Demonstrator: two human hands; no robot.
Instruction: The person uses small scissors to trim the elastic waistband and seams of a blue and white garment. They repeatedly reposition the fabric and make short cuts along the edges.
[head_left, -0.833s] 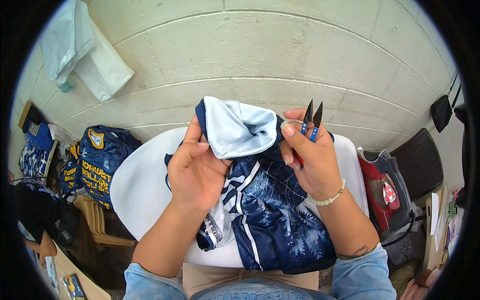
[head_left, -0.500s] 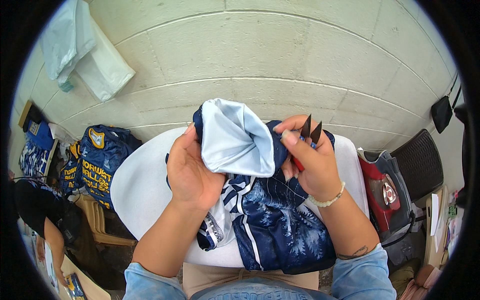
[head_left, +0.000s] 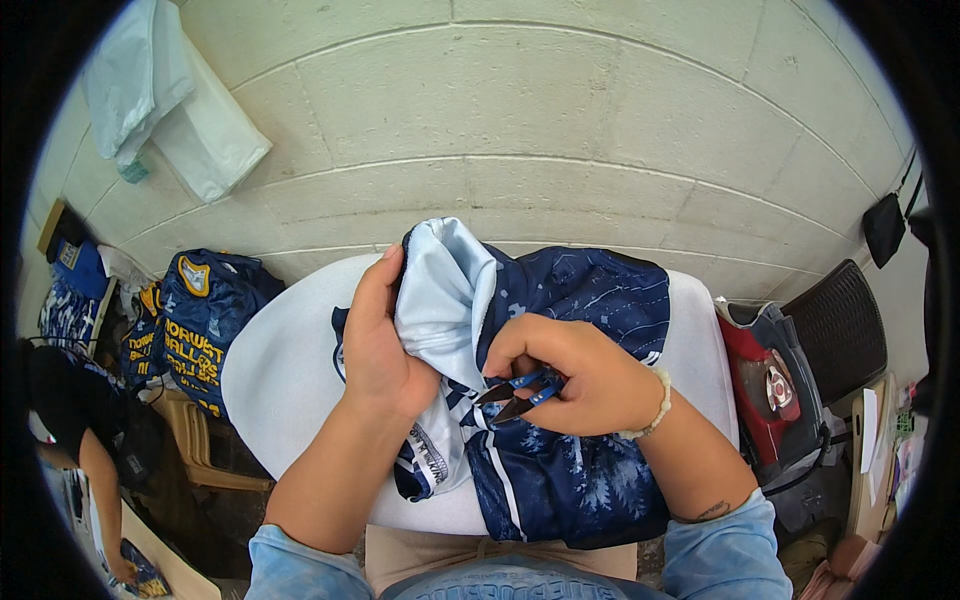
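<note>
Now the right hand has swung lower, fingers curled round the snips, putting their blades within apparent cutting reach of the navy garment. It spans the table, far edge to near; the left hand cups its pale lining, any pinch unclear.

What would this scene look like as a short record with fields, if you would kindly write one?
Left grip: against the pale blue inner fabric of a patterned navy garment
Right grip: closed around open-bladed thread snips, above the garment
Worn: pale beaded bracelet, right wrist
Surface: white rounded board beneath the garment
Left side: navy jerseys with yellow lettering
Backdrop: pale block wall; plastic bags hanging upper left
Nearby person: bare forearm, far left
</note>
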